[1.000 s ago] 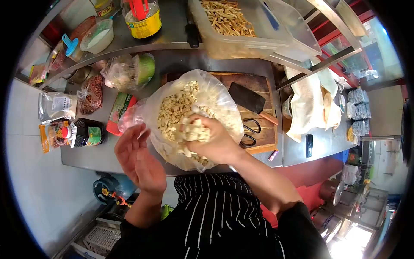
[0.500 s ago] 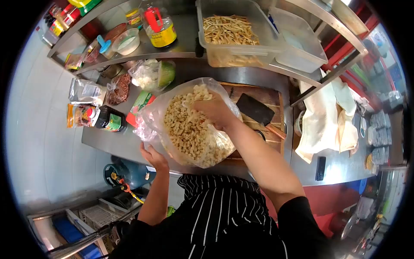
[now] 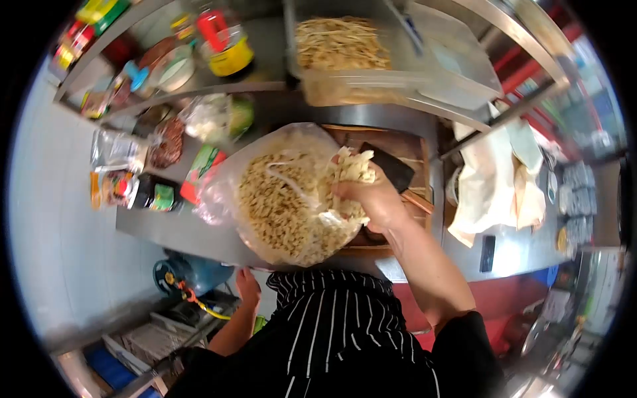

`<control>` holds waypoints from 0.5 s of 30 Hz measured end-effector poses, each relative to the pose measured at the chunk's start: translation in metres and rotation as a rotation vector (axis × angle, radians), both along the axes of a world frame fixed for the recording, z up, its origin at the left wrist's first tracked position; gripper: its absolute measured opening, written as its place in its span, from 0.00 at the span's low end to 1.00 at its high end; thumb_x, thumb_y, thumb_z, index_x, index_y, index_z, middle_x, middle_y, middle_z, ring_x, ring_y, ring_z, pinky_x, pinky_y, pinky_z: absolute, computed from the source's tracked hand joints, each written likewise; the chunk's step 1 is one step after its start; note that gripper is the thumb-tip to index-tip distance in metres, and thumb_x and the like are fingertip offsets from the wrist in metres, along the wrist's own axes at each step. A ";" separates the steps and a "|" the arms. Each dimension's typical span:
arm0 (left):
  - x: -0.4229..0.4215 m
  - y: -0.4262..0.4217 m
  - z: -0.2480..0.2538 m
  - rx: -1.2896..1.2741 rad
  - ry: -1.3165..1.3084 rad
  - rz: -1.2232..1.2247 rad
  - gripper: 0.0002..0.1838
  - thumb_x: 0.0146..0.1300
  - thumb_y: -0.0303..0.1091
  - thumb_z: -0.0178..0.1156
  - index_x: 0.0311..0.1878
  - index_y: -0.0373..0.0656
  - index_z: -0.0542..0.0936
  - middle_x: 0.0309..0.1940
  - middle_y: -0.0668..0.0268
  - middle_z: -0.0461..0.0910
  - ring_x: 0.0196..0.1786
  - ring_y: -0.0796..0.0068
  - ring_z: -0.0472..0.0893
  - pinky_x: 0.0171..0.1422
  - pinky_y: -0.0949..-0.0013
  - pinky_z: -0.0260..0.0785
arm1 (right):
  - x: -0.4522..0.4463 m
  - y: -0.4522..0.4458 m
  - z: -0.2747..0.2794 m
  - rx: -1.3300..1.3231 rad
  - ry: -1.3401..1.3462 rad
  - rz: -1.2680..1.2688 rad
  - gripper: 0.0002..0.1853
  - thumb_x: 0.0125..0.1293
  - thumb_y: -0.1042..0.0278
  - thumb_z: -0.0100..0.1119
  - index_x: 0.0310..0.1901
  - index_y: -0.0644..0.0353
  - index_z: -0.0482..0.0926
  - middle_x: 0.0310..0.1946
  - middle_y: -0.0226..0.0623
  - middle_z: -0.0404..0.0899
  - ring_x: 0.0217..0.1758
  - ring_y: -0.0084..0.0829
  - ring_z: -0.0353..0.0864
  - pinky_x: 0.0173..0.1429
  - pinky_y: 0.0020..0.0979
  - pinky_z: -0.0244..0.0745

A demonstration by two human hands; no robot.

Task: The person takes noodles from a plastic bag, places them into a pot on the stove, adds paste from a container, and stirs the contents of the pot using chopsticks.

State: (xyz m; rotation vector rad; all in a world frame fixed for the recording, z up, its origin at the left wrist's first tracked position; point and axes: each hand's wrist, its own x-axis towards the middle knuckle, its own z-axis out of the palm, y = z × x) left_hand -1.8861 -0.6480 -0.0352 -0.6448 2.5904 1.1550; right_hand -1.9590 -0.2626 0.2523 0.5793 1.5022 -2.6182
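A large clear plastic bag (image 3: 222,182) lies open on the counter, full of small pale-tan chunks (image 3: 275,205) whose exact kind I cannot make out. My right hand (image 3: 379,202) is raised over the bag's right side, its fingers closed around a handful of paler pieces (image 3: 355,167). A whitish strip (image 3: 288,179) lies across the chunks in the bag. Low at the counter's front edge, my left hand (image 3: 248,286) hangs apart from the bag; its fingers are too foreshortened to read.
Right of the bag, a cleaver (image 3: 388,166) rests on a wooden cutting board (image 3: 418,149). A dark sauce bottle (image 3: 158,192) and packets stand at the left. Above, a shelf carries a plastic bin (image 3: 358,86) of pale strips. A gas cylinder (image 3: 199,272) stands below the counter.
My right hand has come up and right out of the chunks with a handful in it. My left hand has dropped away from the bag toward my body. The view has shifted slightly.
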 end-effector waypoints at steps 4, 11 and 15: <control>0.040 0.020 0.014 0.089 -0.030 -0.676 0.20 0.72 0.41 0.49 0.28 0.33 0.73 0.15 0.57 0.70 0.18 0.69 0.70 0.25 0.63 0.62 | 0.063 0.041 0.014 0.025 -0.006 -0.012 0.25 0.54 0.84 0.63 0.56 0.61 0.73 0.44 0.35 0.80 0.41 0.26 0.81 0.42 0.28 0.79; 0.034 0.209 0.156 0.939 -0.213 -0.567 0.26 0.73 0.56 0.44 0.49 0.41 0.77 0.41 0.60 0.82 0.41 0.67 0.82 0.46 0.64 0.74 | 0.178 0.096 0.002 -0.068 0.126 -0.162 0.26 0.54 0.85 0.64 0.56 0.61 0.74 0.45 0.32 0.80 0.49 0.25 0.80 0.54 0.29 0.77; 0.077 0.373 0.241 1.624 -1.019 -0.307 0.40 0.69 0.68 0.37 0.70 0.44 0.64 0.68 0.54 0.67 0.68 0.55 0.69 0.72 0.52 0.60 | 0.253 0.128 -0.006 -0.050 0.083 -0.210 0.21 0.55 0.83 0.64 0.52 0.62 0.75 0.44 0.30 0.80 0.48 0.23 0.80 0.53 0.28 0.76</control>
